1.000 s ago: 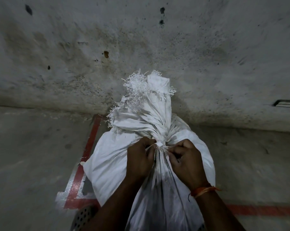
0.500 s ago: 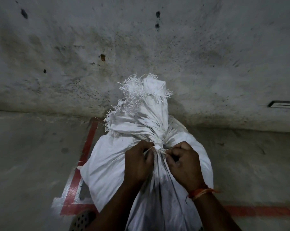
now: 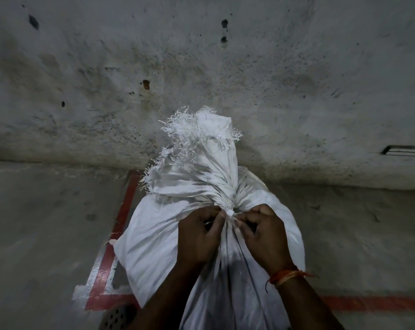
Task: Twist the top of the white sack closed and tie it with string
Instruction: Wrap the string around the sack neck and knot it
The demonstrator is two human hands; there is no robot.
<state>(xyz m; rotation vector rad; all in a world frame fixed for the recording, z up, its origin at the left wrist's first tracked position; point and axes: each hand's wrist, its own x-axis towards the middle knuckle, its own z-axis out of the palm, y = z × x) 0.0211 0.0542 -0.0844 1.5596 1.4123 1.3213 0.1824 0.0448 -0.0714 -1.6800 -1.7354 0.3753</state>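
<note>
A full white woven sack [image 3: 154, 239] stands on the floor against the wall, its top gathered and twisted into a neck with a frayed flap [image 3: 197, 148] sticking up behind. Pale string [image 3: 230, 213] is wound round the neck with a small knot showing. My left hand [image 3: 198, 236] pinches one string end at the left of the knot. My right hand [image 3: 263, 234], an orange thread on its wrist, pinches the other end at the right. Both hands sit close together, fingers curled, right at the neck.
A stained grey concrete wall [image 3: 225, 79] rises right behind the sack. Red and white painted lines [image 3: 111, 260] mark the floor at left and bottom right. A round perforated metal drain cover [image 3: 117, 317] lies at the bottom edge beside my left forearm.
Both hands stay at the neck and have drawn a little closer to the knot. The view has shifted slightly; the sack itself has not moved.
</note>
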